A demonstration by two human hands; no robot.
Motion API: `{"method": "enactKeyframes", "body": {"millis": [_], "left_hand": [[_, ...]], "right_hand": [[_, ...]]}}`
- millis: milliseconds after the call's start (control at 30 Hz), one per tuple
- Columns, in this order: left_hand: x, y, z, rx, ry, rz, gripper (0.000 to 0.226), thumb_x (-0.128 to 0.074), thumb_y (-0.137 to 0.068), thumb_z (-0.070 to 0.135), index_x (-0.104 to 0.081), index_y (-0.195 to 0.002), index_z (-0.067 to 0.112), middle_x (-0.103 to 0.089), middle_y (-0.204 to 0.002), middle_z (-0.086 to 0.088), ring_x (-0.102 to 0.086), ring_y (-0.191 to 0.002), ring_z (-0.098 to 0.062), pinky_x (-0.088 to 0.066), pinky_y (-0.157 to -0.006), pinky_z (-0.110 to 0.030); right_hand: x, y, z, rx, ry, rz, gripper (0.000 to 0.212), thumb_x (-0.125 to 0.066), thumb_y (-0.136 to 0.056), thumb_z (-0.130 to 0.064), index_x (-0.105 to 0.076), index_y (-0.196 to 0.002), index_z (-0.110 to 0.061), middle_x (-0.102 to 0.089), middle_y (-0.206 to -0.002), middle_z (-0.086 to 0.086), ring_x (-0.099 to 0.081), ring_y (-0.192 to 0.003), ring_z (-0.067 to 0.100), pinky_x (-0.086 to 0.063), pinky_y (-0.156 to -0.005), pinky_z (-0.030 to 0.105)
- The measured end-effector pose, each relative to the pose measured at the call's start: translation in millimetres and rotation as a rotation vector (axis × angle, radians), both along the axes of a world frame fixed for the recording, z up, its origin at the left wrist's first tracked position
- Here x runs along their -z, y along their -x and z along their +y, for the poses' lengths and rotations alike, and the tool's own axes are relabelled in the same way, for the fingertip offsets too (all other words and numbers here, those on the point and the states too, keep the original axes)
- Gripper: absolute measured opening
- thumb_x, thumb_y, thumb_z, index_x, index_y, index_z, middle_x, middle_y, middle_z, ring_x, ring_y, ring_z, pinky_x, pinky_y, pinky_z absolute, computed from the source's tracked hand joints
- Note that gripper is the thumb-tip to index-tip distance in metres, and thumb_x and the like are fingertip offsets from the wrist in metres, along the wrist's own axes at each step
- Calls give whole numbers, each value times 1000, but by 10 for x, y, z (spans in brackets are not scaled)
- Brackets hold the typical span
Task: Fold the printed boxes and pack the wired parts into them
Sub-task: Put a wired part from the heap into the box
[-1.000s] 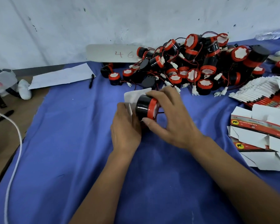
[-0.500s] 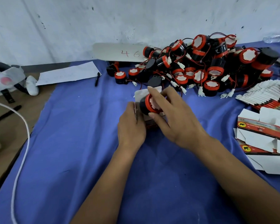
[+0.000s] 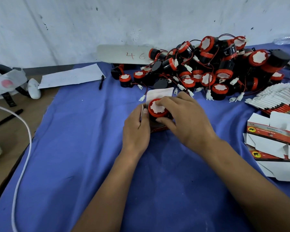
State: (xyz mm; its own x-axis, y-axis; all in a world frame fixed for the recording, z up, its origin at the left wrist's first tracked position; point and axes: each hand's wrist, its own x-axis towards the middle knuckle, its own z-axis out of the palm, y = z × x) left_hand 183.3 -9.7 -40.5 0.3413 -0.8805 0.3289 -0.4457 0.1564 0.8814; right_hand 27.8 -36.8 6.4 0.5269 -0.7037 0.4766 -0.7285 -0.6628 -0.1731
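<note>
Now tipped upright, the round black part with the red rim (image 3: 158, 108) is pressed by the curled right hand (image 3: 184, 118) into the printed box (image 3: 158, 127) gripped by the left hand (image 3: 136, 128), top flap still open, the heap of wired parts (image 3: 208, 67) still unpacked.

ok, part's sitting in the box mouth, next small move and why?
Probably press the part down with the right hand: its red rim rides above the box the left hand steadies, and the flap stands open.

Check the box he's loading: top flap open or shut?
Open. The box's white top flap stands up behind the red-capped part going in.
</note>
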Motion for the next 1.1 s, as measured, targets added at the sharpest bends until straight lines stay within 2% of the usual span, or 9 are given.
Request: {"method": "enactKeyframes", "body": {"millis": [167, 300, 400, 467, 533, 733, 833, 933, 1100], "left_hand": [[15, -10, -15, -17, 24, 5, 40, -32, -106, 40, -67, -100, 20, -71, -93, 8, -64, -89, -12, -53, -81, -41], [23, -15, -15, -42, 22, -17, 41, -37, -106, 40, -60, -93, 9, -67, -87, -4, -58, -82, -23, -49, -75, -44], [37, -25, -35, -92, -11, -21, 36, -41, -110, 31, -53, -89, 4, -62, -84, -12, -52, -76, -25, -46, -73, -49], [34, -21, -39, -106, -21, -21, 35, -41, -110, 29, -51, -87, 4, -60, -83, -12, -47, -72, -19, -44, -69, -46], [37, -18, -37, -102, -21, -26, 35, -40, -110, 30, -49, -88, 4, -60, -84, -13, -46, -72, -19, -42, -66, -43], [35, -11, -20, -73, 4, -15, 36, -34, -102, 41, -55, -89, 15, -65, -86, 0, -54, -78, -16, -43, -66, -32], [30, -12, -16, -76, 4, -12, 27, -36, -101, 38, -56, -88, 26, -65, -84, 10, -56, -78, -8, -42, -65, -26], [15, -19, -5, -65, 21, -19, 23, -38, -102, 37, -57, -90, 30, -66, -85, 14, -58, -79, -6, -41, -67, -26], [16, -31, -12, -53, 27, -66, 20, -39, -99, 39, -53, -84, 37, -60, -75, 19, -55, -72, -5, -38, -64, -28]], "right_hand": [[-84, -4, -28, -39, -20, 86, 39, -65, -94, -40, -65, -132, -33, -60, -138, -17, -45, -113, 19, -39, -98, 45], [-48, 40, -40, 17, 18, 55, 47, -75, -88, -34, -63, -133, -35, -44, -147, 3, -41, -124, 28, -43, -97, 45], [-50, 158, -105, 178, -135, -96, 49, -75, -87, -42, -57, -130, -27, -52, -121, 0, -53, -103, 21, -51, -81, 37], [-77, 246, -157, 248, -257, -180, 27, -73, -90, -41, -66, -107, -21, -65, -88, -6, -63, -82, 17, -55, -74, 37], [-103, 265, -139, 254, -292, -224, 14, -73, -93, -32, -72, -89, -19, -67, -72, -6, -66, -71, 15, -58, -72, 39], [-120, -21, 36, 195, -77, -62, 19, -54, -102, -27, -71, -100, -20, -66, -98, -2, -62, -89, 22, -54, -75, 42], [-76, -132, 69, 205, -86, -10, 35, -42, -106, -41, -69, -107, -18, -57, -103, -1, -58, -90, 23, -50, -74, 39], [-111, -151, 75, 223, -86, 30, 43, -47, -98, -61, -64, -105, -22, -58, -101, -1, -60, -89, 22, -42, -65, 34], [-247, -199, 18, 216, -60, 153, 33, -60, -90, -58, -65, -105, -29, -67, -95, -2, -62, -86, 23, -36, -62, 31]]}}
